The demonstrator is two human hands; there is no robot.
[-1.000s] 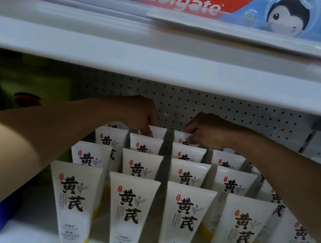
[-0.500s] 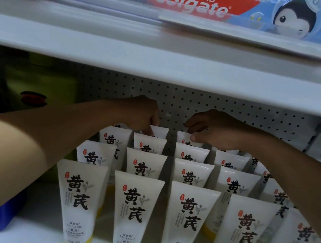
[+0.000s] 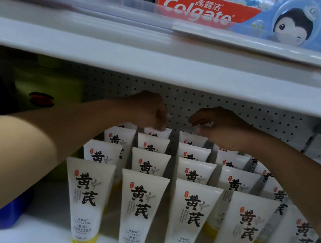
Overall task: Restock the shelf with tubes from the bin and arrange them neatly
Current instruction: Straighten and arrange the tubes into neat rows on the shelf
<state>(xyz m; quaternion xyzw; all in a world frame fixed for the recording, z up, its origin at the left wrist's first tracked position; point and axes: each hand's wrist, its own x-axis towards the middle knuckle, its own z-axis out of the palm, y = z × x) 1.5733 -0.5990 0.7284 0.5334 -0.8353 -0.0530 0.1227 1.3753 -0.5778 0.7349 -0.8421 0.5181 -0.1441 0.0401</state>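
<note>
Compared with a moment before, both hands are lifted a little above the back row of tubes (image 3: 157, 131), so the tops that they were touching now stand almost free; I judge that the back row is close to settled and the arranging goes toward its end. The left hand (image 3: 148, 111) hangs over the back tube (image 3: 157, 131) left of the middle gap, its curled fingers (image 3: 160, 124) meeting that tube's top edge, but I cannot tell if they pinch it or only touch. The right hand (image 3: 220, 126) is above the back tube on the other side (image 3: 191, 139), fingers curled downward; something pale shows under them, too blurred to name, so whether it holds anything I cannot tell. All the white tubes stand on their yellow caps in columns on the lower shelf (image 3: 53, 205), in front of the pegboard wall (image 3: 230, 111). The columns near the pegboard's right end lean and crowd each other, so they probably need straightening. Room for moving is small: the upper shelf edge (image 3: 165, 59) is just above the knuckles and the pegboard just behind them. Left of the tubes there is bare shelf, then a blue container (image 3: 2, 212) under the left forearm.
</note>
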